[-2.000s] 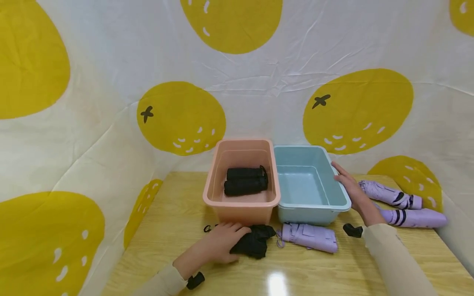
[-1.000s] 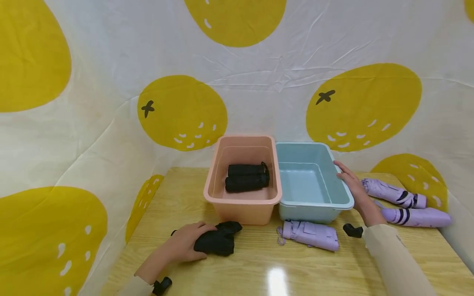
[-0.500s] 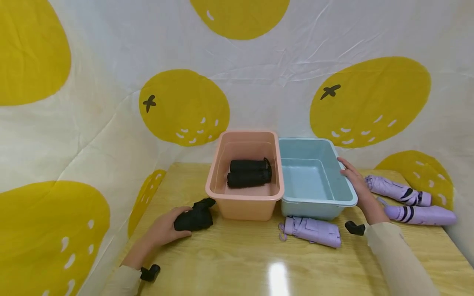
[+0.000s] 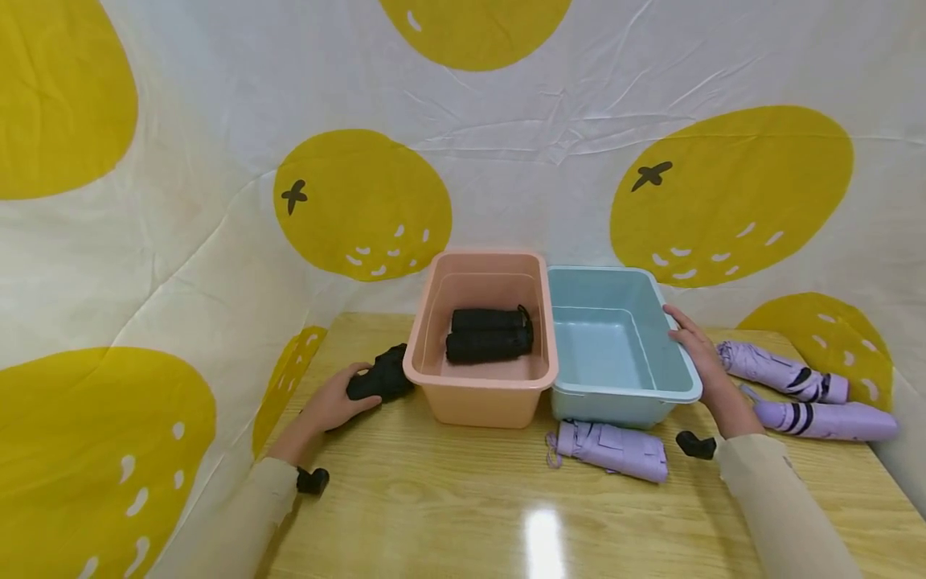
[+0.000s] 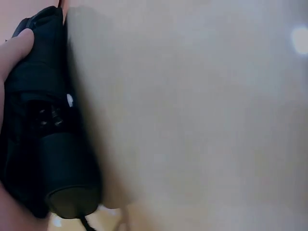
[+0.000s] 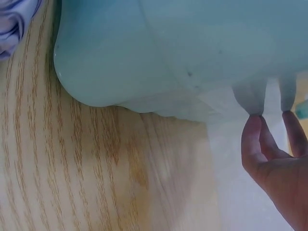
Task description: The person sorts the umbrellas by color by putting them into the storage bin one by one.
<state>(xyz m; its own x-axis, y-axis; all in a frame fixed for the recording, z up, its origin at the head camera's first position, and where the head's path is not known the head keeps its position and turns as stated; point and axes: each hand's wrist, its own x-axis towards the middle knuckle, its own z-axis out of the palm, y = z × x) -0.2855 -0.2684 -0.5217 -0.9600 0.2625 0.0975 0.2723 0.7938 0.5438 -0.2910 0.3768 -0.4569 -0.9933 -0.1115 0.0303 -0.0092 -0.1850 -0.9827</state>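
A folded black umbrella [image 4: 387, 376] lies at the left side of the pink bin [image 4: 483, 404], gripped by my left hand [image 4: 333, 406]. In the left wrist view, the thumb presses along its cloth, and its handle [image 5: 70, 168] with a short cord points toward the wrist. My right hand [image 4: 698, 354] rests at the right side of the light blue bin [image 4: 615, 406]. The right wrist view shows its fingertips touching the bin's outer wall. Two more folded black umbrellas [image 4: 488, 344] lie side by side inside the pink bin.
A lilac folded umbrella [image 4: 613, 450] lies in front of the blue bin. Two others, a wrinkled lilac one [image 4: 781, 371] and a smoother one [image 4: 832, 420], lie right of my right hand. A fruit-printed cloth [image 4: 506, 177] hangs behind the wooden table [image 4: 434, 507].
My left hand has carried the black umbrella from in front of the pink bin leftward, then back along its left side. The right hand has stayed at the blue bin.
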